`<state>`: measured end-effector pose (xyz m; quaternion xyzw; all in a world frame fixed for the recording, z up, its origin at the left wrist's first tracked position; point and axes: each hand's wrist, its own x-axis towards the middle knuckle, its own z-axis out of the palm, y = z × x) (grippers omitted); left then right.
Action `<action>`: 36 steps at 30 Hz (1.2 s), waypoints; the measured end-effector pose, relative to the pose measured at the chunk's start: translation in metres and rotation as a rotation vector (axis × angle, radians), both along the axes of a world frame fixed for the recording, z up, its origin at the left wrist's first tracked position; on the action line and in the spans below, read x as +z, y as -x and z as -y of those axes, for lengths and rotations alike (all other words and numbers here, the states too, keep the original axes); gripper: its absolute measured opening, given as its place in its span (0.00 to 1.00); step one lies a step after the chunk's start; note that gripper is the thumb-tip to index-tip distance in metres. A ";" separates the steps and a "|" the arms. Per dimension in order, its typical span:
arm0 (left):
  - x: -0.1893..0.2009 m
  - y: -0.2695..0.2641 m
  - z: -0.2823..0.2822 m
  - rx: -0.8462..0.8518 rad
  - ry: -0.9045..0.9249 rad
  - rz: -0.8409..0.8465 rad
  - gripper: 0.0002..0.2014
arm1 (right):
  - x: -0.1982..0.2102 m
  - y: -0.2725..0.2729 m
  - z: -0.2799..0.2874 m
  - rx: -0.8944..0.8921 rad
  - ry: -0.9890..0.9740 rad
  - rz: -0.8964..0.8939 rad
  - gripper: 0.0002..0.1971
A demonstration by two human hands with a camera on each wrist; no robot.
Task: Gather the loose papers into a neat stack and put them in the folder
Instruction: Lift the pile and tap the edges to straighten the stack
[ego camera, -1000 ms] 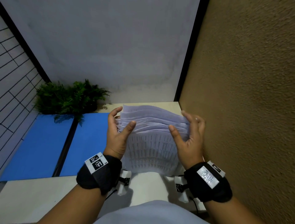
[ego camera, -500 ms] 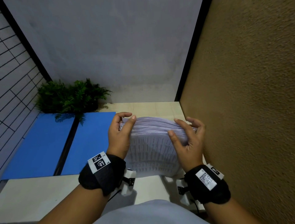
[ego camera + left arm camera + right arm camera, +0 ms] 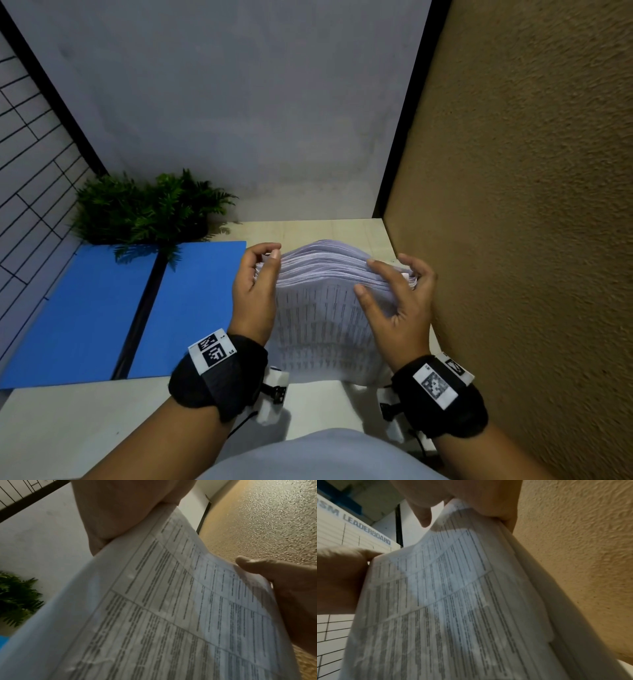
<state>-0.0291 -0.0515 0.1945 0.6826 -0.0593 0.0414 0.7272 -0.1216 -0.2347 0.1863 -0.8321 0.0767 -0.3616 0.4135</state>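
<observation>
A thick stack of printed papers (image 3: 318, 315) stands nearly upright on its bottom edge on the table, its top edges slightly fanned and bowed. My left hand (image 3: 269, 256) grips the top left corner, with the thumb in front and the fingers curled behind. My right hand (image 3: 387, 281) holds the top right corner, index finger laid over the top edge and thumb on the front sheet. In the left wrist view the papers (image 3: 171, 615) fill the frame below my left hand (image 3: 120, 507). In the right wrist view the papers (image 3: 445, 608) run down from my right hand (image 3: 462, 496). The blue folder (image 3: 191, 301) lies open and flat to the left of the stack.
A green potted plant (image 3: 147, 209) stands behind the folder in the back left corner. A rough brown wall (image 3: 513, 240) runs close along the right of the stack. The pale table (image 3: 85, 428) shows bare in front of the folder.
The stack has dropped a little, and its widely fanned top edges have closed up. Both hands have shifted to the top corners.
</observation>
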 end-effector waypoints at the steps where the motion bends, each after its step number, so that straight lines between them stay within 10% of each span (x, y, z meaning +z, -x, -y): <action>1: 0.000 0.001 0.001 -0.015 0.004 0.004 0.16 | -0.001 0.000 0.001 -0.011 -0.012 -0.005 0.19; 8: -0.009 -0.001 -0.004 -0.148 0.073 -0.009 0.40 | -0.005 0.001 0.001 0.011 0.031 0.012 0.24; 22: -0.027 -0.006 -0.004 -0.261 0.075 -0.051 0.54 | 0.002 -0.011 0.020 0.012 -0.055 -0.133 0.31; 32: -0.035 -0.009 -0.005 -0.297 0.026 -0.184 0.48 | 0.002 -0.017 0.020 -0.028 -0.153 -0.104 0.31; 36: -0.038 -0.007 -0.003 -0.292 -0.021 -0.238 0.29 | 0.000 -0.012 0.019 0.090 -0.089 -0.100 0.35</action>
